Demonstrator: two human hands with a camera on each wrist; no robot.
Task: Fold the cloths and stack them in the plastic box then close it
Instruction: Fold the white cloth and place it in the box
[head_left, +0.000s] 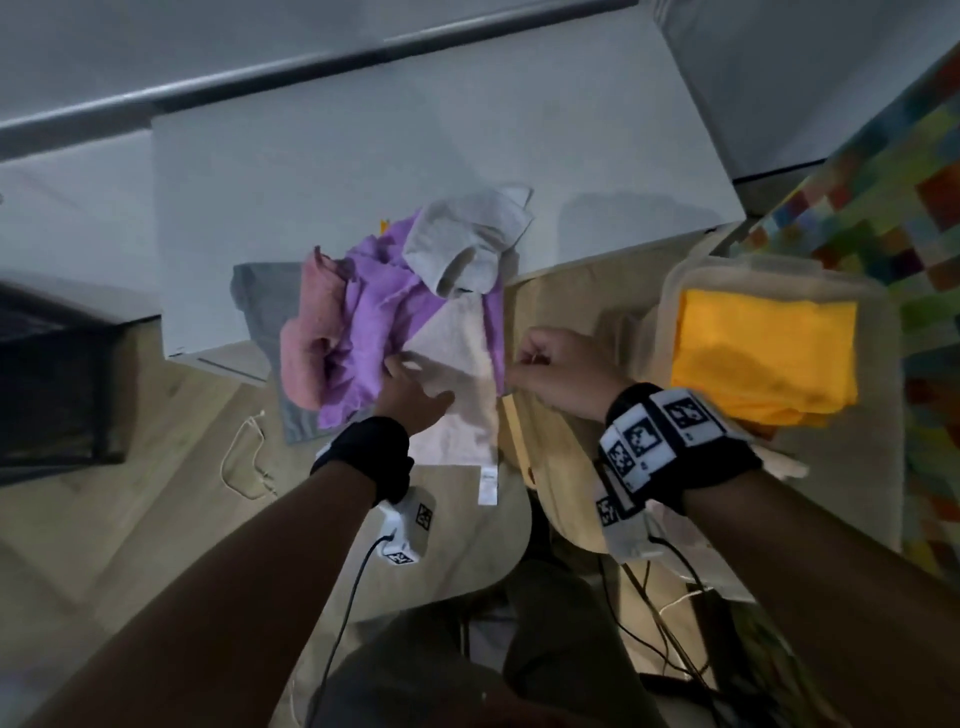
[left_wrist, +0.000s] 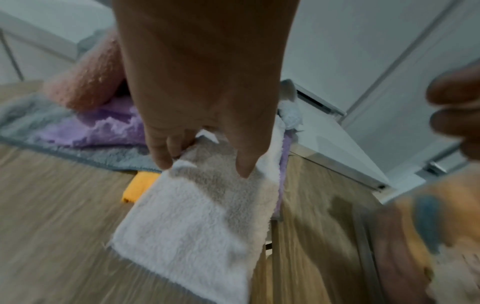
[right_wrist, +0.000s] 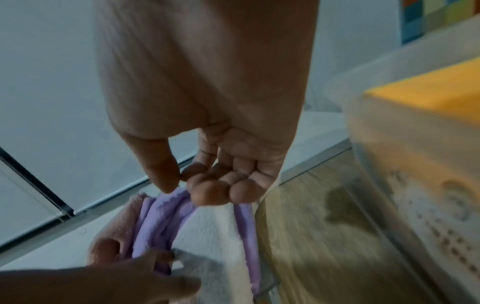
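Observation:
A white cloth (head_left: 457, 353) lies on top of a loose pile, its lower part flat on the wooden table. My left hand (head_left: 410, 387) pinches its left corner between thumb and fingers (left_wrist: 161, 158), and the cloth (left_wrist: 194, 226) hangs down from them. My right hand (head_left: 511, 379) has thumb and curled fingers (right_wrist: 207, 195) pinched together at the cloth's right edge (right_wrist: 215, 236). A purple cloth's (right_wrist: 161, 222) edge runs there too, so I cannot tell which layer they hold. The plastic box (head_left: 670, 291) stands open at the right with a folded yellow cloth (head_left: 763, 353) inside.
The pile also holds a purple cloth (head_left: 374, 312), a pink one (head_left: 306, 332), a light grey one (head_left: 462, 234) and a dark grey one (head_left: 265, 306) underneath. A white cabinet top (head_left: 363, 156) borders the pile behind. A thin cord (head_left: 244, 452) lies at the left.

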